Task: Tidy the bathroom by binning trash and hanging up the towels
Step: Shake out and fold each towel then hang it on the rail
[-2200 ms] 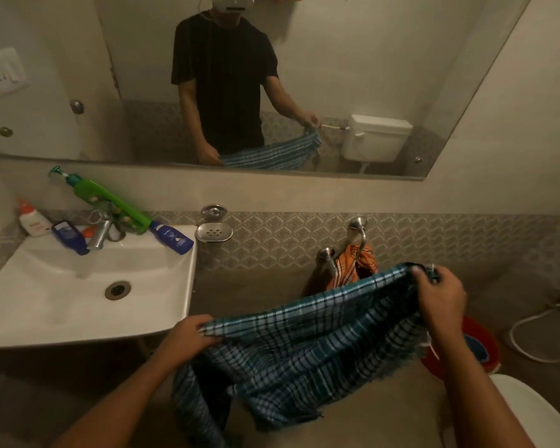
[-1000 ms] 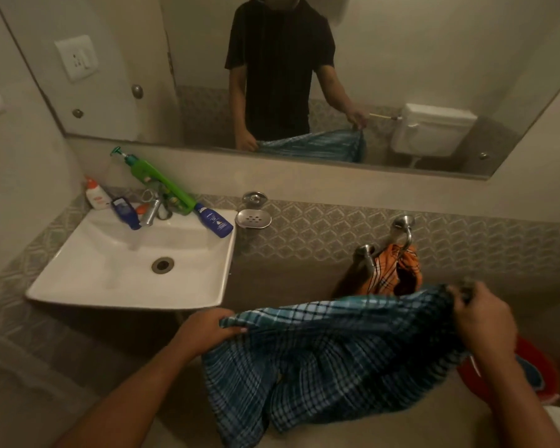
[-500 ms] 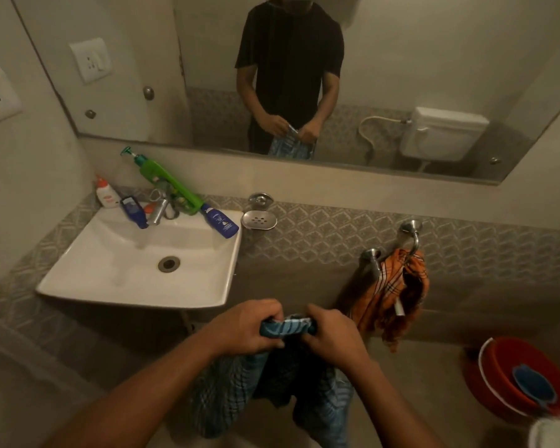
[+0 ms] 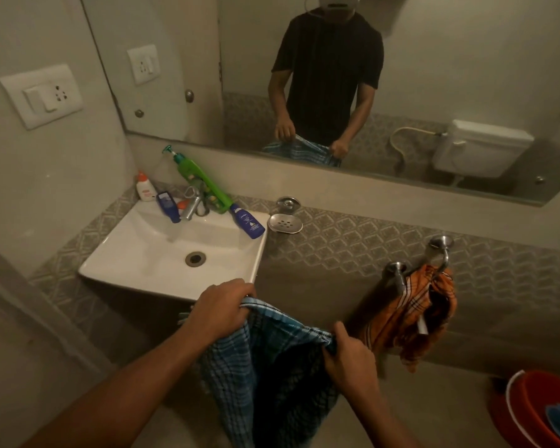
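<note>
Two hands gripping one blue checked towel

Two hands clamp the top edge of a blue checked cotton towel (image 4: 272,376): left hand (image 4: 222,310) fisted on the upper left corner, right hand (image 4: 348,360) pinching the right corner lower down. Cloth hangs folded between them, below the white ceramic basin (image 4: 136,253). Just right, an orange checked towel (image 4: 414,318) drapes from a chrome wall rail (image 4: 401,276). Red plastic bucket (image 4: 527,415) at bottom right. Green pump bottle (image 4: 201,182) leans behind the basin.
</note>
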Demonstrator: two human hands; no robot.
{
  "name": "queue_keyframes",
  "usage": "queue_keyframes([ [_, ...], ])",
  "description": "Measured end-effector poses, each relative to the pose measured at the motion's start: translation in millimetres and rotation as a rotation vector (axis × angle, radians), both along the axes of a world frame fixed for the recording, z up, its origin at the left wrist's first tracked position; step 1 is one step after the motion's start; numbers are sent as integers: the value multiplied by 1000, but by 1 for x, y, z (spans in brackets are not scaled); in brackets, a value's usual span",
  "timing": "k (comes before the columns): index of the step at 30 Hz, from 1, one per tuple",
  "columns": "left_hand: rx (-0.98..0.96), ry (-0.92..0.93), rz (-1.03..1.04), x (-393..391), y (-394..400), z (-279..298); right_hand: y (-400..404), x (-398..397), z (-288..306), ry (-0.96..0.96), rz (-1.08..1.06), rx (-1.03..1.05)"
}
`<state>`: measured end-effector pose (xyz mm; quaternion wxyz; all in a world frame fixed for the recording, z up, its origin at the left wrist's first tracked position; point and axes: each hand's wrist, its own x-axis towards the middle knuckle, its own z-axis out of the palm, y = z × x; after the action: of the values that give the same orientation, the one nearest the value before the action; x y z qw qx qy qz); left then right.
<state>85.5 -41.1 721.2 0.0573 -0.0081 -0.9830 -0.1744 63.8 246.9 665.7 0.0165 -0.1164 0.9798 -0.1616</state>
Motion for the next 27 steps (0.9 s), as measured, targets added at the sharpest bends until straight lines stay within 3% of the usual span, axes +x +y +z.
queue_keyframes([
  [3, 159, -1, -13, 7, 1, -4, 2, 1, 5, -143, -369, -142],
  [4, 191, -14, -43, 9, 2, -4, 3, 0, 4, -212, -385, -158],
  [8, 231, -18, -79, 10, 8, -6, 1, -4, 0, -393, -18, -218],
  [12, 266, -87, -201, 7, 22, -3, -16, -4, 22, -312, 222, -362],
  [15, 255, -139, -245, 8, 37, 1, -34, -6, 32, -226, 366, -285],
  [23, 406, -154, -172, 7, 37, 7, -39, -3, 22, -94, 267, 21],
  [27, 441, -224, -163, 6, 33, 9, -35, 2, 16, -194, 281, -134],
])
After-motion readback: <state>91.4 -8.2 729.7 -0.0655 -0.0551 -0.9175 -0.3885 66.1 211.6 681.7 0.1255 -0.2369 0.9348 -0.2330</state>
